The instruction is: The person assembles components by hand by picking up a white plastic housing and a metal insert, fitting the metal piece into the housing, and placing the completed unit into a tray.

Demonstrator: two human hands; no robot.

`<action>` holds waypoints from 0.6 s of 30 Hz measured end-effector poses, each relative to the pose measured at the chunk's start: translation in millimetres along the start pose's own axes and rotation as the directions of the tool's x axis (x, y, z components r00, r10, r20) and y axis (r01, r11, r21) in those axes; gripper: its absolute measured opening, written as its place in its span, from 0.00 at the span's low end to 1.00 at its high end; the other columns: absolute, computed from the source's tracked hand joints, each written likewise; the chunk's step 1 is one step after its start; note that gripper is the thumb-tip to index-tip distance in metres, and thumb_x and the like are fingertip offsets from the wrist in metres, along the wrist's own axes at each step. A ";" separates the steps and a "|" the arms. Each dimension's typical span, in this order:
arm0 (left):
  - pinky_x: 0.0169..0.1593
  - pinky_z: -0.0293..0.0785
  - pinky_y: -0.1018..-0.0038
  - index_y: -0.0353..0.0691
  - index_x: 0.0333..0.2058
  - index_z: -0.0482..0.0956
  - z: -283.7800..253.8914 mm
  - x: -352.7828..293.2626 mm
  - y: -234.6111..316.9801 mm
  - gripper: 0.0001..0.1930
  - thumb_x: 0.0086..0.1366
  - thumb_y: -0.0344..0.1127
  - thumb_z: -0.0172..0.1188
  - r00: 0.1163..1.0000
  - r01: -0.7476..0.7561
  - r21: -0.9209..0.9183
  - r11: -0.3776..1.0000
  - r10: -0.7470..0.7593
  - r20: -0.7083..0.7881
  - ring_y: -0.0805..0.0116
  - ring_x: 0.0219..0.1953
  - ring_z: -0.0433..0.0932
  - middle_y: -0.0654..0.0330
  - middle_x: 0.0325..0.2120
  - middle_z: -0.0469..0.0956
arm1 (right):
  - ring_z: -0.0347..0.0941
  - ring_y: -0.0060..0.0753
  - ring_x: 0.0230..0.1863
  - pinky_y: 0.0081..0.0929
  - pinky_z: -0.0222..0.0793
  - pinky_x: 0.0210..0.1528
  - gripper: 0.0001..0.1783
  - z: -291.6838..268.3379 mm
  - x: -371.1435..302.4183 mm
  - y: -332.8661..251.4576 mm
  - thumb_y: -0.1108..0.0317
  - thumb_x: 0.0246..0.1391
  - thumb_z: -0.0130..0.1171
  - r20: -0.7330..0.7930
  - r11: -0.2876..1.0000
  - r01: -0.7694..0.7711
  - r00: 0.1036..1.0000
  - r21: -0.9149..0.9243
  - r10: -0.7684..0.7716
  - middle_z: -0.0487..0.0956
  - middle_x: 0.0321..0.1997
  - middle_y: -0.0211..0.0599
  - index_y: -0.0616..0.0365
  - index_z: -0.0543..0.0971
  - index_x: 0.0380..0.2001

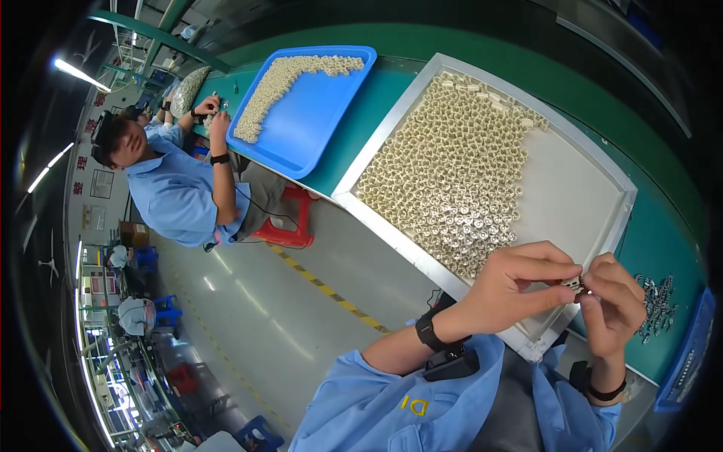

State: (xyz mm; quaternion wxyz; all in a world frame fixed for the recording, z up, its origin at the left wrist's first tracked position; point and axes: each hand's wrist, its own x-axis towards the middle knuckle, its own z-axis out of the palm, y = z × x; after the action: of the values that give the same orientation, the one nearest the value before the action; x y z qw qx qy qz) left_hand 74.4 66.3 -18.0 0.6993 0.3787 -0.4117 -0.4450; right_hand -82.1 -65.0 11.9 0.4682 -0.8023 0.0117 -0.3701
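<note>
Between my two hands, over the near right corner of a metal-framed tray (605,177), is a small cream-coloured part (574,284). My left hand (516,286) pinches it between thumb and fingertips. Right beside it, my right hand (614,301) is closed in a pinch against the part's other side. Whatever sits in those right fingertips is hidden or too small to name. Many similar cream parts (452,151) cover the left and middle of the tray, some with shiny metal showing at the near end. A pile of small shiny metal pieces (657,305) lies right of my right hand.
A blue tray (301,143) partly filled with cream parts stands further left on the green bench (335,162). A blue bin (689,346) is at the far right. Beside the bench, a co-worker in a blue shirt (188,188) sits on a red stool (290,226).
</note>
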 end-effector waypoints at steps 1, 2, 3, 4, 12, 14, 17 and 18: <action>0.49 0.77 0.74 0.30 0.50 0.83 0.3 0.7 -0.8 0.18 0.59 0.14 0.65 1.000 -0.005 0.002 1.000 0.005 0.002 0.65 0.47 0.79 0.51 0.45 0.80 | 0.70 0.33 0.26 0.32 0.64 0.32 0.16 1.1 -1.0 0.7 0.81 0.46 0.61 -0.017 0.999 0.023 1.000 -0.045 -0.024 0.79 0.30 0.44 0.69 0.82 0.42; 0.49 0.76 0.74 0.30 0.50 0.83 0.8 0.4 -2.4 0.18 0.60 0.15 0.65 1.000 -0.004 0.003 1.000 0.004 -0.005 0.65 0.47 0.79 0.51 0.45 0.80 | 0.70 0.33 0.26 0.32 0.64 0.32 0.16 1.9 -2.8 1.9 0.81 0.46 0.61 -0.018 0.999 0.027 0.999 -0.046 -0.028 0.79 0.30 0.44 0.69 0.82 0.42; 0.49 0.76 0.73 0.31 0.50 0.82 1.5 -0.5 -3.9 0.18 0.60 0.15 0.65 1.000 -0.001 0.005 1.000 0.001 -0.013 0.65 0.47 0.79 0.52 0.45 0.80 | 0.70 0.33 0.26 0.32 0.64 0.32 0.17 2.1 -5.3 3.4 0.81 0.47 0.60 -0.018 0.999 0.020 1.000 -0.037 -0.020 0.79 0.30 0.44 0.68 0.82 0.43; 0.49 0.76 0.73 0.31 0.50 0.82 2.0 1.1 -4.6 0.18 0.60 0.16 0.65 1.000 0.000 0.007 1.000 0.001 -0.019 0.65 0.47 0.79 0.52 0.45 0.80 | 0.71 0.33 0.26 0.33 0.65 0.33 0.18 0.5 -6.6 5.5 0.81 0.47 0.60 -0.018 0.999 0.015 1.000 -0.029 -0.016 0.79 0.31 0.45 0.68 0.81 0.45; 0.52 0.75 0.70 0.31 0.49 0.82 8.7 15.3 -2.9 0.17 0.60 0.17 0.65 0.997 0.023 0.097 0.995 -0.030 0.068 0.62 0.49 0.78 0.51 0.46 0.79 | 0.73 0.31 0.32 0.28 0.70 0.37 0.21 -81.8 -70.8 8.6 0.74 0.59 0.58 -0.151 0.918 -0.350 0.934 -0.188 0.325 0.78 0.36 0.41 0.63 0.77 0.56; 0.54 0.75 0.70 0.31 0.47 0.83 11.7 14.9 -7.4 0.15 0.59 0.20 0.65 0.999 0.004 0.128 0.992 -0.009 0.036 0.62 0.49 0.79 0.54 0.44 0.80 | 0.76 0.26 0.36 0.25 0.74 0.40 0.17 -126.8 -102.8 7.5 0.70 0.64 0.59 -0.381 0.763 -0.605 0.776 -0.226 0.502 0.80 0.40 0.39 0.63 0.78 0.55; 0.57 0.75 0.63 0.33 0.45 0.82 20.2 3.6 -16.7 0.16 0.56 0.19 0.63 0.988 0.125 0.183 0.975 -0.106 -0.110 0.55 0.50 0.77 0.48 0.47 0.78 | 0.77 0.23 0.39 0.24 0.74 0.44 0.13 -201.3 -154.1 -5.7 0.67 0.65 0.59 -0.639 0.665 -0.743 0.547 -0.074 0.540 0.82 0.41 0.34 0.63 0.81 0.49; 0.54 0.76 0.64 0.32 0.46 0.80 14.0 0.6 -20.7 0.16 0.57 0.21 0.61 0.992 0.057 0.207 0.977 -0.031 -0.125 0.57 0.47 0.77 0.48 0.45 0.77 | 0.77 0.23 0.38 0.24 0.74 0.43 0.13 -225.0 -165.7 -2.1 0.66 0.65 0.59 -0.660 0.665 -0.735 0.567 -0.134 0.493 0.81 0.38 0.33 0.63 0.81 0.48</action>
State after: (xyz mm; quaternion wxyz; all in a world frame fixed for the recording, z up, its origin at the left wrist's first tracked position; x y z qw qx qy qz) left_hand 55.4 56.9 -31.1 0.6689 0.4861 -0.4047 -0.3905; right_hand -339.2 -170.3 -18.4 0.3701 -0.6708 0.5107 -0.3903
